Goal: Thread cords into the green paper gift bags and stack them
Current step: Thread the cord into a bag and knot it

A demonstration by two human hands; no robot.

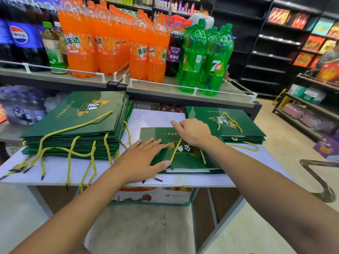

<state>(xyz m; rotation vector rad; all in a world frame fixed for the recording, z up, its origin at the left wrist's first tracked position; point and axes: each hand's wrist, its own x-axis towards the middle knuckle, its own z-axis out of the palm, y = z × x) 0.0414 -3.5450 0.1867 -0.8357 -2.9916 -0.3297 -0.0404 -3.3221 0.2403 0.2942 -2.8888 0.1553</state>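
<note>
Green gift bag (187, 160) flat on white worktop (156, 118), left hand (141, 158) pressing it, fingers straight, spread; right hand (194, 132) fingers curled on its yellow cord (175, 152)

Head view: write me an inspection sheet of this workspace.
Surface: white table, partly bare between the stacks.
Job's things: tall stack of green bags at left, low stack at right, single bag flat between them; yellow cords dangle over the front edge.
Clutter: nothing seen.
Hands: left hand flat on the single bag; right hand over its cord loop, grip hidden.
Cables: nothing seen.
Surroundings: soda bottles on the shelf behind; printed box under the table.
</note>
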